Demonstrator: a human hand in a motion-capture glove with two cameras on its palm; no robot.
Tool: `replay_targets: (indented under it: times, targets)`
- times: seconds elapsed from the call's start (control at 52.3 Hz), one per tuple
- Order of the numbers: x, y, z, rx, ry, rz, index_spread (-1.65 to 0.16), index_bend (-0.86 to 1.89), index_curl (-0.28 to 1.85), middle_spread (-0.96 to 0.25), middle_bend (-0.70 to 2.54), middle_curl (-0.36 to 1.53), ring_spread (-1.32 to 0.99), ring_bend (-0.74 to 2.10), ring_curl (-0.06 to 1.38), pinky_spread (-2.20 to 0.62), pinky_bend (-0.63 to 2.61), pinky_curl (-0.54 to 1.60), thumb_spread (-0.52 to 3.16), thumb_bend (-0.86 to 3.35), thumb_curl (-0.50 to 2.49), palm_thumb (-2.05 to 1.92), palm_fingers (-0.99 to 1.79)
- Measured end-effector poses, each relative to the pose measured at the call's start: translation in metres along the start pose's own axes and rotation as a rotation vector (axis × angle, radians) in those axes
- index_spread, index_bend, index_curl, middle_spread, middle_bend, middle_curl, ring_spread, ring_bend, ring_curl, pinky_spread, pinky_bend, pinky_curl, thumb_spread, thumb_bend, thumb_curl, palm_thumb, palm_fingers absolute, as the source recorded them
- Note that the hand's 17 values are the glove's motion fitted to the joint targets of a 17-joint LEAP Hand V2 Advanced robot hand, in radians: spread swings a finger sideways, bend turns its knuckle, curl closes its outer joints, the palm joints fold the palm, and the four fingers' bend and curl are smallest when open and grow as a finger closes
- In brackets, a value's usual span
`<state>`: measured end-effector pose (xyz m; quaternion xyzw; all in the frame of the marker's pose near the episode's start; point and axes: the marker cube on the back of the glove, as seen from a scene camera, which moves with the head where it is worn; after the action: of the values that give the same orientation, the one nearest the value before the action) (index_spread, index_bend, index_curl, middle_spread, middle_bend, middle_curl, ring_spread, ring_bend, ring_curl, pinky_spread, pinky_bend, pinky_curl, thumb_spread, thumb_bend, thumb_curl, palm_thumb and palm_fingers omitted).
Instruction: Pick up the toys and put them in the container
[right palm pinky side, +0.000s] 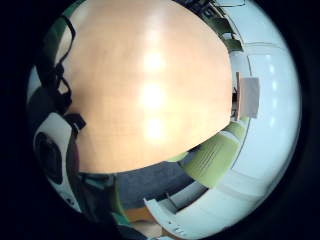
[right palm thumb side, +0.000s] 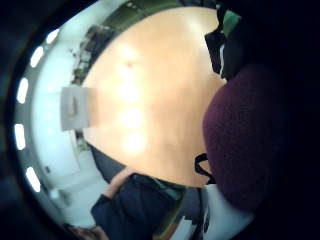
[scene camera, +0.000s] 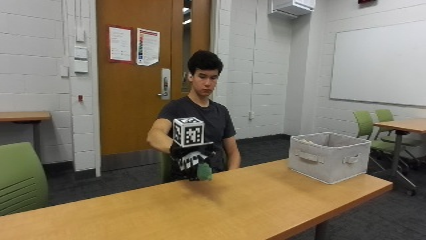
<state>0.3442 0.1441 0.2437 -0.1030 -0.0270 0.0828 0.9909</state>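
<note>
My gloved right hand (scene camera: 193, 159) is raised a little above the near middle of the wooden table (scene camera: 253, 205), its fingers curled round a toy (scene camera: 204, 173) whose green end shows below the glove. The thumb side palm view shows a fuzzy dark maroon part of the toy (right palm thumb side: 242, 135) pressed close against the palm. The container, a pale fabric bin (scene camera: 329, 156) with handles, stands at the table's right end, well to the right of the hand. It also shows small at the table's far end as the bin (right palm thumb side: 74, 107) and the bin (right palm pinky side: 248, 96). No other toy is in view.
The person sits behind the table. Green chairs (scene camera: 373, 125) and a second table (scene camera: 403, 125) stand at the right, and another green chair (scene camera: 20, 177) at the left. Bare tabletop (right palm pinky side: 150, 90) lies under the palm.
</note>
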Motion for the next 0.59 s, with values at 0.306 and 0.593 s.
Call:
replay_targets:
  times: [0.306,0.593]
  targets:
    - [-0.032,-0.034,-0.155,0.128,-0.058,0.072,-0.40,0.19,0.24,-0.43,0.47,0.60,-0.47,1.03,0.43,-0.45,0.96,0.34,0.75,0.20,0.68,0.70,0.96]
    - [-0.137,-0.060,-0.258,0.207,-0.064,0.061,-0.41,0.16,0.26,-0.47,0.39,0.64,-0.49,0.99,0.43,-0.45,0.95,0.35,0.65,0.17,0.78,0.70,0.96]
